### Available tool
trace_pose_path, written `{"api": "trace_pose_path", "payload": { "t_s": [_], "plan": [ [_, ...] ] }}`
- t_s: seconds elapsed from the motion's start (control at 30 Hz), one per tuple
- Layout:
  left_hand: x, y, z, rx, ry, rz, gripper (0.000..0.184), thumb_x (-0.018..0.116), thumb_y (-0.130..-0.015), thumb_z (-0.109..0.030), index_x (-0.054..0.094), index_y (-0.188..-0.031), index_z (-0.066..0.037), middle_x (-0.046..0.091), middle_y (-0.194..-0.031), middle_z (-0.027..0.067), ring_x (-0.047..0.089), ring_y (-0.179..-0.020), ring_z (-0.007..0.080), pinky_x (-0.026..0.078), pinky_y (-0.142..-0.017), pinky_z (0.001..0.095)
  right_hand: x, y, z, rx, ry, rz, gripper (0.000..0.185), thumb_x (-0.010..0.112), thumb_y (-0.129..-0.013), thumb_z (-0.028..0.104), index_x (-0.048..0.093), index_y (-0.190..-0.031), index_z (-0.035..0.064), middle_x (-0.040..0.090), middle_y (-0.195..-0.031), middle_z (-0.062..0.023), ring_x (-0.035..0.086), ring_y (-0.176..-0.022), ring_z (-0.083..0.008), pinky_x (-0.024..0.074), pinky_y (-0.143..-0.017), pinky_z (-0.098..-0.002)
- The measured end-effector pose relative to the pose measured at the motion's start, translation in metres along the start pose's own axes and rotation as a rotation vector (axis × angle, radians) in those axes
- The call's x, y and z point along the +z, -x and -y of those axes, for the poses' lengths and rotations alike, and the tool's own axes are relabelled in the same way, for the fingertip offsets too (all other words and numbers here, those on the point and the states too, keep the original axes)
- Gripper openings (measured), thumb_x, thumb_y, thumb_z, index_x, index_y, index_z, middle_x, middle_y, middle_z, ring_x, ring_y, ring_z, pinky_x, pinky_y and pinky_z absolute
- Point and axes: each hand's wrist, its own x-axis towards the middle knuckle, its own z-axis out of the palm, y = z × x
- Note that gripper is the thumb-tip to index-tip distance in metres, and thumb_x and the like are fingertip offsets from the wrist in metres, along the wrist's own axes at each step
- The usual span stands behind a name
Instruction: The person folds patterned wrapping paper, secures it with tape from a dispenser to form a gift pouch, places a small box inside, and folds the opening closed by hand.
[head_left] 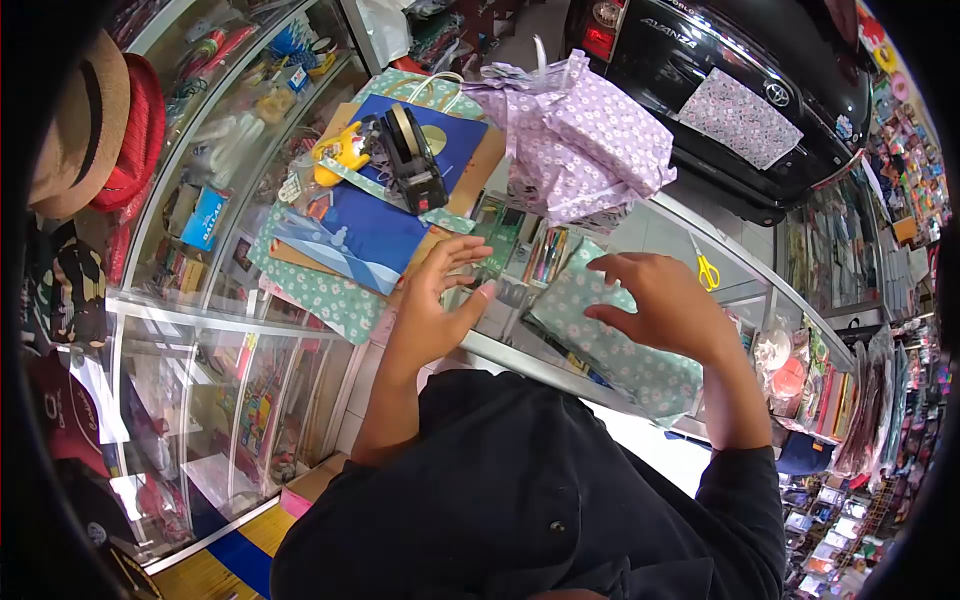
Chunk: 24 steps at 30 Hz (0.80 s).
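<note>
My left hand [440, 300] is open over the glass counter, palm turned inward, fingers apart and holding nothing. My right hand [662, 305] is open too, its thumb and fingers curved apart above a green floral wrapped package [610, 345]. Whether its fingertips touch the paper, I cannot tell. Beyond my left hand, a black tape dispenser [408, 160] lies on a blue printed folder or book [375, 235]. A yellow tool or toy-like item [342, 155] is beside the dispenser. Under the folder spreads green floral paper [335, 305]. A purple floral wrapped bundle [590, 140] stands farther back.
Yellow scissors [707, 272] lie on the glass counter [735, 255] to the right. Pens [545, 255] show through the glass. Glass display cases [220, 330] and hats [130, 130] line the left. A black car [745, 90] stands behind the counter.
</note>
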Motion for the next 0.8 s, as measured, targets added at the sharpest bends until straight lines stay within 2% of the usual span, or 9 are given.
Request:
{"api": "trace_pose_path", "payload": {
  "t_s": [0.03, 0.07, 0.23, 0.3, 0.43, 0.5, 0.53, 0.7, 0.8],
  "plan": [
    [-0.009, -0.002, -0.002, 0.002, -0.001, 0.003, 0.055, 0.076, -0.091, -0.007, 0.053, -0.141, -0.004, 0.066, -0.135, 0.0126, 0.062, -0.128, 0.0223, 0.049, -0.105, 0.0381, -0.002, -0.007, 0.008, 0.013, -0.121, 0.091, 0.044, 0.082, -0.089, 0.031, 0.071, -0.121, 0.0023, 0.076, -0.104, -0.0188, 0.072, -0.095, -0.0379, 0.0562, -0.085, -0.0454],
    [-0.017, -0.004, -0.004, 0.009, -0.016, -0.004, 0.055, 0.075, -0.091, -0.006, 0.054, -0.141, -0.003, 0.067, -0.135, 0.0127, 0.062, -0.128, 0.0221, 0.049, -0.105, 0.038, 0.002, -0.015, 0.011, -0.092, -0.182, 0.02, 0.033, 0.083, -0.089, 0.024, 0.074, -0.112, 0.0016, 0.076, -0.089, -0.0161, 0.074, -0.084, -0.0336, 0.057, -0.077, -0.0427],
    [-0.049, -0.017, 0.002, 0.059, -0.001, -0.129, 0.057, 0.073, -0.091, -0.002, 0.052, -0.143, -0.003, 0.064, -0.136, 0.0138, 0.062, -0.128, 0.0229, 0.052, -0.101, 0.0369, 0.01, -0.074, 0.048, -0.1, -0.403, 0.004, 0.02, 0.077, -0.092, 0.013, 0.075, -0.105, -0.0017, 0.074, -0.081, -0.0151, 0.074, -0.075, -0.0258, 0.0555, -0.068, -0.0375],
    [-0.06, -0.022, 0.009, 0.089, -0.04, -0.13, 0.062, 0.074, -0.09, -0.002, 0.048, -0.146, -0.004, 0.062, -0.139, 0.0145, 0.061, -0.129, 0.024, 0.052, -0.1, 0.0375, 0.013, -0.101, 0.067, 0.021, -0.524, -0.043, 0.024, 0.079, -0.087, 0.019, 0.076, -0.096, -0.003, 0.073, -0.079, -0.0197, 0.073, -0.073, -0.0372, 0.0556, -0.068, -0.0434],
    [-0.073, -0.03, 0.02, 0.109, -0.097, -0.169, 0.069, 0.075, -0.089, -0.002, 0.043, -0.15, -0.005, 0.058, -0.143, 0.0167, 0.061, -0.13, 0.0285, 0.053, -0.1, 0.0405, 0.048, -0.164, 0.083, -0.03, -0.542, -0.24, 0.023, 0.076, -0.087, 0.017, 0.076, -0.09, -0.005, 0.072, -0.079, -0.0233, 0.075, -0.076, -0.0384, 0.0575, -0.07, -0.0451],
    [-0.079, -0.032, 0.024, 0.126, -0.11, -0.185, 0.07, 0.076, -0.089, -0.004, 0.042, -0.15, -0.006, 0.057, -0.145, 0.0176, 0.06, -0.131, 0.0302, 0.054, -0.099, 0.0421, 0.064, -0.199, 0.08, 0.012, -0.178, -0.389, 0.022, 0.073, -0.086, 0.016, 0.077, -0.089, -0.0051, 0.073, -0.08, -0.0258, 0.076, -0.08, -0.04, 0.0598, -0.074, -0.0457],
    [-0.082, -0.033, 0.026, 0.114, -0.124, -0.172, 0.073, 0.077, -0.088, -0.006, 0.041, -0.151, -0.005, 0.056, -0.146, 0.0184, 0.06, -0.132, 0.0313, 0.054, -0.1, 0.0445, 0.067, -0.215, 0.076, 0.01, -0.177, -0.393, 0.022, 0.073, -0.086, 0.016, 0.077, -0.089, -0.0051, 0.073, -0.08, -0.0258, 0.076, -0.08, -0.04, 0.0598, -0.074, -0.0457],
    [-0.095, -0.037, 0.024, 0.084, -0.127, -0.093, 0.075, 0.076, -0.091, -0.007, 0.036, -0.154, -0.007, 0.049, -0.154, 0.018, 0.053, -0.139, 0.031, 0.05, -0.106, 0.0457, 0.07, -0.264, 0.068, 0.346, -0.044, -0.258, 0.033, 0.073, -0.085, 0.026, 0.077, -0.095, -0.0054, 0.076, -0.088, -0.0261, 0.077, -0.087, -0.0407, 0.062, -0.081, -0.0433],
    [-0.102, -0.04, 0.031, 0.082, -0.166, -0.06, 0.077, 0.077, -0.091, -0.01, 0.035, -0.155, -0.006, 0.047, -0.156, 0.0181, 0.051, -0.143, 0.0337, 0.05, -0.108, 0.0477, 0.058, -0.271, 0.073, 0.457, -0.193, -0.088, 0.043, 0.073, -0.086, 0.032, 0.076, -0.098, -0.0088, 0.077, -0.094, -0.026, 0.078, -0.081, -0.0387, 0.0629, -0.077, -0.0429]
  ]
}}
